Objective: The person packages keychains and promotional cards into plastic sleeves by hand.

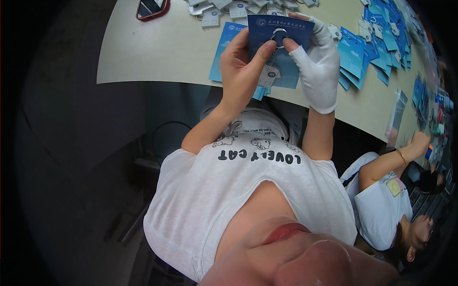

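Both hands hold a blue printed card (290, 64) upright near the table's front edge. My bare left hand (237, 71) grips the card's left side, its thumb pressed by the metal key ring (280, 31). My right hand (318, 74), in a white glove with the thumb tip bare, closes on the right side, thumb against the other side of the ring. The ring sits at a dark spot in the card's upper part. From it a short chain runs down to a white keychain tag (268, 76) lying over the card's lower left. Most fingers are hidden behind the card.
More blue cards (222, 47) lie just behind my left hand. Several white keychain tags (210, 18) are heaped at the back. Cards with tags attached (353, 55) pile up to the right. A red-cased phone (152, 8) rests far left. Another person (381, 200) works at the right.
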`<state>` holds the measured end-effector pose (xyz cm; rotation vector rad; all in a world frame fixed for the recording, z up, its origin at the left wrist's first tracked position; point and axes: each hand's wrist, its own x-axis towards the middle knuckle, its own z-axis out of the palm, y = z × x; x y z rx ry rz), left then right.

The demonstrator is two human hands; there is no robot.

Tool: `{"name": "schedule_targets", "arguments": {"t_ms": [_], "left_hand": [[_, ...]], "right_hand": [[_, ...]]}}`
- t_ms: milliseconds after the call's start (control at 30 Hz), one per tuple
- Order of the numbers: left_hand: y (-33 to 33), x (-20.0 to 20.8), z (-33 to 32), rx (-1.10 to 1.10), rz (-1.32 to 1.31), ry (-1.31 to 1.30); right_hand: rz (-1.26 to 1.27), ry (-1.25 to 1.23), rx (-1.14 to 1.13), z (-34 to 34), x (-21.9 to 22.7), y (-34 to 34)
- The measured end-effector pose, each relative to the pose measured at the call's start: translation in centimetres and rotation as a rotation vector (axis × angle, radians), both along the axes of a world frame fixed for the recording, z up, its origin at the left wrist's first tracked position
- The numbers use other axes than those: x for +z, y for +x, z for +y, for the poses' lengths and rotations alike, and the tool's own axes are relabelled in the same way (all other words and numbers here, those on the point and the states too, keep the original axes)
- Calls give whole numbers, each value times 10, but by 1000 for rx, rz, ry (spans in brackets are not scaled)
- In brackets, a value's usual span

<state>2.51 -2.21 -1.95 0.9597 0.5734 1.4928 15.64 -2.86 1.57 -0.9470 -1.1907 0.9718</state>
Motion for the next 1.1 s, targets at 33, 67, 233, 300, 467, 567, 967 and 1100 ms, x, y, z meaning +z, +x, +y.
{"name": "schedule_targets", "arguments": {"t_ms": [33, 67, 233, 300, 467, 567, 967, 1100], "left_hand": [[1, 1, 3, 24, 152, 63], [1, 1, 6, 50, 303, 127], [-44, -39, 24, 567, 1666, 310], [-45, -36, 26, 518, 1669, 313], [-45, -39, 35, 363, 1475, 304], [-46, -35, 38, 357, 1326, 343], [-51, -13, 31, 261, 642, 66], [-46, -10, 30, 274, 613, 105]], "right_hand": [[-44, -12, -52, -2, -2, 11], [-87, -23, -104, -4, -1, 26], [-222, -9, -346, 1, -3, 130], [-384, -104, -481, 12, -17, 171], [-1639, 85, -967, 38, -23, 163], [-1198, 14, -241, 49, -21, 118], [-781, -148, -314, 54, -55, 103], [-897, -270, -292, 47, -54, 115]]}}
